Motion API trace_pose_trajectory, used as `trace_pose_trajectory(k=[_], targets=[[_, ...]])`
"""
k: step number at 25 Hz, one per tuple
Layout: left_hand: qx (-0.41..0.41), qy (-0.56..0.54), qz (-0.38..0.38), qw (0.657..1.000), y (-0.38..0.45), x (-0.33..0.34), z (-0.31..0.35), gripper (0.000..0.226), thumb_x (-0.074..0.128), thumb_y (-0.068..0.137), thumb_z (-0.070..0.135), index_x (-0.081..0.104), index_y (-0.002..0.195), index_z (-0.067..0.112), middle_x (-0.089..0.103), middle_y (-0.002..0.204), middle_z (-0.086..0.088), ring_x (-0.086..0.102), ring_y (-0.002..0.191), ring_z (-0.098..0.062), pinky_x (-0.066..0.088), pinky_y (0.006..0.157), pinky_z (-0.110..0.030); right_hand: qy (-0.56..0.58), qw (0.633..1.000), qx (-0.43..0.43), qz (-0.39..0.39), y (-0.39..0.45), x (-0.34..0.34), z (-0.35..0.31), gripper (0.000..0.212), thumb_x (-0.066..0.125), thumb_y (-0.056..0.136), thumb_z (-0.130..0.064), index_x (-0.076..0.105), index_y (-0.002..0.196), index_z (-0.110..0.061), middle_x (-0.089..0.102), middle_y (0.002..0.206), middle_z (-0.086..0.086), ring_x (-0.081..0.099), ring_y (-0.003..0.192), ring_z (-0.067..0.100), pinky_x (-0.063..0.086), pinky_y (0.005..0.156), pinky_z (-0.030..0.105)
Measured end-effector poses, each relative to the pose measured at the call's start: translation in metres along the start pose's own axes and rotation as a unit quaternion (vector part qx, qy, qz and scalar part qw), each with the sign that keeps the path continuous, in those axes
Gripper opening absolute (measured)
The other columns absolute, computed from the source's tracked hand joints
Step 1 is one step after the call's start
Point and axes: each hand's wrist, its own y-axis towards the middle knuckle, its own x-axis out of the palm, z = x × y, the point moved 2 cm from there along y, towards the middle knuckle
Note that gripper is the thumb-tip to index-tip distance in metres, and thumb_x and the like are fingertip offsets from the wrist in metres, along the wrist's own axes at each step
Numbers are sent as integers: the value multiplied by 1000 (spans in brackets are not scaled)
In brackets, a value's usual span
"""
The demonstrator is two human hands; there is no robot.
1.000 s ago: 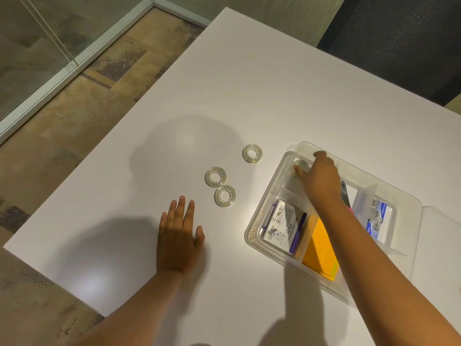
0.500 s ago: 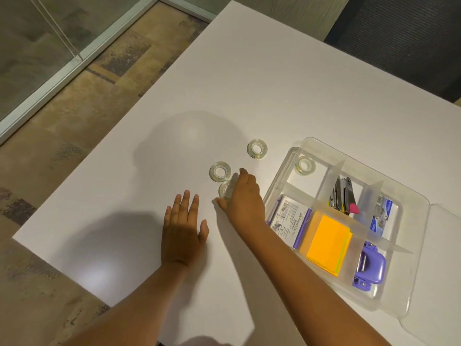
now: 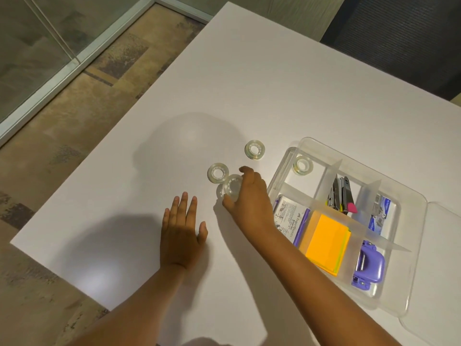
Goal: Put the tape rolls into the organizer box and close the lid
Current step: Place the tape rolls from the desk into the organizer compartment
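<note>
A clear organizer box (image 3: 412, 208) lies open on the white table, its lid (image 3: 441, 295) folded out to the right. One clear tape roll (image 3: 302, 165) lies in the box's far-left compartment. Two more rolls rest flat on the table: one (image 3: 254, 150) farther off, one (image 3: 218, 173) nearer. My right hand (image 3: 249, 196) pinches another tape roll (image 3: 230, 188) between thumb and fingers, tilted and lifted slightly off the table beside the nearer roll. Flat on the table, palm down, is my left hand (image 3: 182, 231) with its fingers apart.
The box's other compartments hold a printed packet (image 3: 289, 221), an orange sticky-note pad (image 3: 326, 243), staplers (image 3: 340, 196), a staple box (image 3: 381, 213) and a purple hole punch (image 3: 369, 265). The table's left edge (image 3: 74, 196) drops to the floor. A dark chair (image 3: 399, 33) stands behind.
My right hand left a roll in the box's far-left compartment, crossed to the table and took hold of the nearest roll, now tilted up. My left hand stayed flat.
</note>
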Motion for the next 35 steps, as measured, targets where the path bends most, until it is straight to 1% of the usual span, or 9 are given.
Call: trace_pose_trajectory(k=[2,5,9,11,13,17,25,29,35], targets=[[-2,-5,5,1000,-1,1,0,59,35,81,32,43,133,7,41,141,-19,38,129,-35,29,104,-49,23,999,0,46,2,-18,6,68,67,78,-23,35,136,-9,49,129,11,44,121,26,40,93,30],[-3,-6,9,1000,-3,1,-1,59,34,82,32,40,135,9,37,144,-17,34,132,-33,25,106,-47,71,989,38,121,16,-50,26,70,71,76,-22,35,135,-9,52,128,11,47,119,26,41,92,31],[-5,-5,8,1000,-3,1,0,59,34,83,33,39,136,10,36,145,-16,32,133,-32,23,107,-47,78,972,121,186,41,-90,66,67,71,76,-20,36,132,-10,53,126,12,53,112,29,42,80,31],[-5,-4,4,1000,-2,1,0,59,33,83,33,39,136,10,37,144,-16,32,133,-32,25,107,-47,62,969,165,172,50,-99,83,65,70,77,-18,36,131,-9,52,127,14,54,111,31,41,76,31],[-6,-2,0,1000,-2,1,0,59,33,83,33,39,136,10,37,144,-16,33,133,-32,25,107,-47,22,973,191,129,54,-98,94,63,69,78,-17,36,131,-7,51,128,17,54,111,34,42,75,34],[-8,-5,-5,1000,-1,2,-1,59,34,82,34,40,136,10,37,144,-16,33,133,-32,25,106,-48,-49,976,198,74,59,-85,102,56,67,81,-17,37,128,-4,52,125,20,56,106,38,43,72,36],[-8,-1,-8,1000,-1,2,-1,60,33,82,35,38,137,11,35,146,-15,30,134,-31,22,108,-46,-61,974,207,66,70,-80,105,54,66,83,-15,37,127,-4,49,125,20,57,104,40,48,77,40],[-10,-1,-3,1000,-2,3,-1,60,32,82,35,37,137,12,35,146,-15,29,134,-30,15,109,-41,-73,974,204,62,69,-79,104,54,67,82,-14,38,127,-3,47,127,20,56,107,41,46,80,40],[-10,-6,-2,1000,-2,1,-1,59,32,83,35,37,137,12,35,145,-14,30,134,-30,13,109,-40,-105,975,190,53,68,-77,103,55,66,82,-12,38,129,-8,47,129,19,56,106,42,47,79,42]])
